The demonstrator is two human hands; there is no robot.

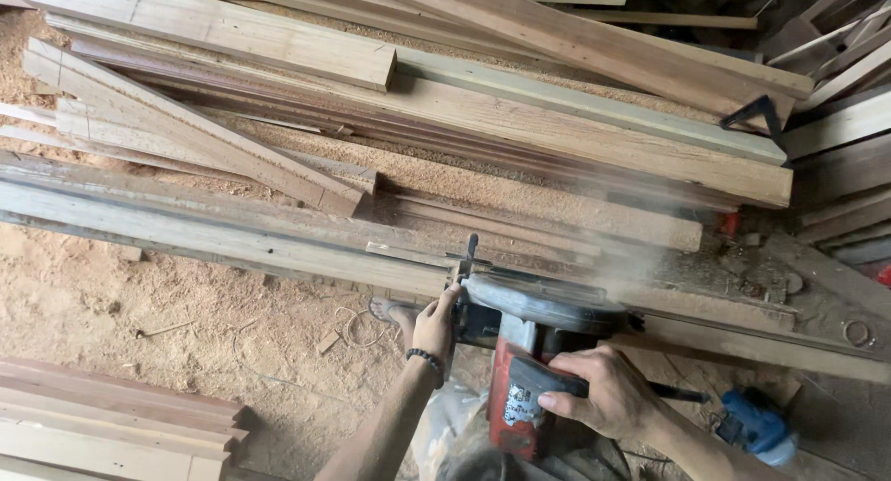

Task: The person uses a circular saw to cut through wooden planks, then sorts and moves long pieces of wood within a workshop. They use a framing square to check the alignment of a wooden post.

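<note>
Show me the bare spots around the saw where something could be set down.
Free: the sawdust floor, between the long plank and the plank stack. Crowded: the timber pile behind the saw, where the left hand and right hand work, and the ground by the blue tool.

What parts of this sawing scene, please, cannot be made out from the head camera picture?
- Saw blade: hidden under the circular saw guard and blurred by flying dust.
- Right hand fingertips: wrapped around the handle.
- Left hand fingers: behind the saw's front.
- Blue tool: half hidden by the forearm.
</note>
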